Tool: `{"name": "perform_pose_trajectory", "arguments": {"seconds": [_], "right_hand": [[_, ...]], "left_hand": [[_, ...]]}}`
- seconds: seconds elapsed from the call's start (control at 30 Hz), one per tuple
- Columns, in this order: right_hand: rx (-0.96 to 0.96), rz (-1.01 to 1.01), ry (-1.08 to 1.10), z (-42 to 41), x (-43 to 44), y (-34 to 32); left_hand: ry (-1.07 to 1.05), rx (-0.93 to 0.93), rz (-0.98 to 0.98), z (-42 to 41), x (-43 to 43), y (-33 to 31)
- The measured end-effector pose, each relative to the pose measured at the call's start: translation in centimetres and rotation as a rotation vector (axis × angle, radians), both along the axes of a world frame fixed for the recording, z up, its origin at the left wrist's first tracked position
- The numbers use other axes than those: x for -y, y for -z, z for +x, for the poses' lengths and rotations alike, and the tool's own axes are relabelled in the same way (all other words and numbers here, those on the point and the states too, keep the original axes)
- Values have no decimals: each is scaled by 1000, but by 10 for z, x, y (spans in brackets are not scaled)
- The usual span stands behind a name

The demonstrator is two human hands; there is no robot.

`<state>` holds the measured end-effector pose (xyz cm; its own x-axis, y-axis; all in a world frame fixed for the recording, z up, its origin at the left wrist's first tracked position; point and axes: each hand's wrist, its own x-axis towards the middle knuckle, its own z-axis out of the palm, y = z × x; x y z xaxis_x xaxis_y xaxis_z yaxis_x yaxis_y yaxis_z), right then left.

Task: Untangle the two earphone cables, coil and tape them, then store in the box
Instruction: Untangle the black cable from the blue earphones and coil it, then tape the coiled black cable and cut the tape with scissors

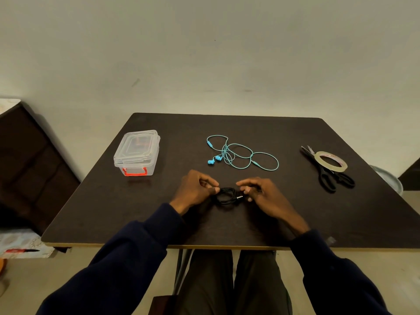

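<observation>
A black earphone cable (228, 196) is wound into a small coil near the front middle of the dark table (159, 212). My left hand (195, 189) pinches the coil's left side and my right hand (261, 194) pinches its right side, by the metal plug. A turquoise earphone cable (241, 155) lies loose in open loops behind my hands, apart from the black one. The clear plastic box (136, 153) with a red latch stands shut at the back left. A roll of clear tape (331, 161) rests on black scissors (329, 176) at the right.
A wall rises just behind the table. Dark furniture (34, 167) stands to the left, and a round metal object (391, 178) sits beyond the table's right edge. My legs are under the front edge.
</observation>
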<state>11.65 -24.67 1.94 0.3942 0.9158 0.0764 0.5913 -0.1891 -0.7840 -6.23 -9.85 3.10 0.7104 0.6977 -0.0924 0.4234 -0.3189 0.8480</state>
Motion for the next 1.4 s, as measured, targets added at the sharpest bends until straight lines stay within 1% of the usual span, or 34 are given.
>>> {"name": "perform_pose_trajectory", "arguments": {"seconds": [0.17, 0.23, 0.3, 0.37, 0.5, 0.6, 0.73, 0.83, 0.9, 0.97, 1.03, 1.1, 1.27, 1.37, 1.4], "right_hand": [[22, 124, 47, -5, 5, 0], [52, 176, 84, -3, 6, 1], [75, 199, 117, -1, 8, 1], [70, 201, 122, 1, 9, 3], [58, 199, 135, 2, 11, 5], [81, 214, 177, 5, 15, 4], [104, 196, 222, 18, 22, 2], [157, 143, 259, 34, 30, -1], [205, 118, 282, 45, 34, -4], [249, 116, 294, 53, 36, -7], [287, 104, 281, 61, 37, -11], [313, 92, 262, 68, 38, -16], [330, 114, 262, 89, 39, -27], [332, 73, 291, 108, 44, -33], [333, 71, 331, 118, 47, -34]], "left_hand": [[55, 135, 16, -7, -1, 1], [135, 183, 32, -8, -1, 2], [236, 221, 121, -8, 0, 4], [320, 218, 235, -6, 3, 6], [396, 136, 330, -2, 6, 14], [402, 99, 355, -2, 4, 21], [390, 124, 339, 0, -1, 18], [287, 183, 339, 6, -4, 7], [220, 247, 297, 13, -5, 0], [170, 293, 264, 22, -7, -4], [141, 313, 274, 32, -10, -6], [146, 315, 269, 43, -11, -8], [208, 269, 330, 82, -10, -21], [269, 251, 332, 113, -7, -29], [293, 243, 329, 126, -7, -32]]}}
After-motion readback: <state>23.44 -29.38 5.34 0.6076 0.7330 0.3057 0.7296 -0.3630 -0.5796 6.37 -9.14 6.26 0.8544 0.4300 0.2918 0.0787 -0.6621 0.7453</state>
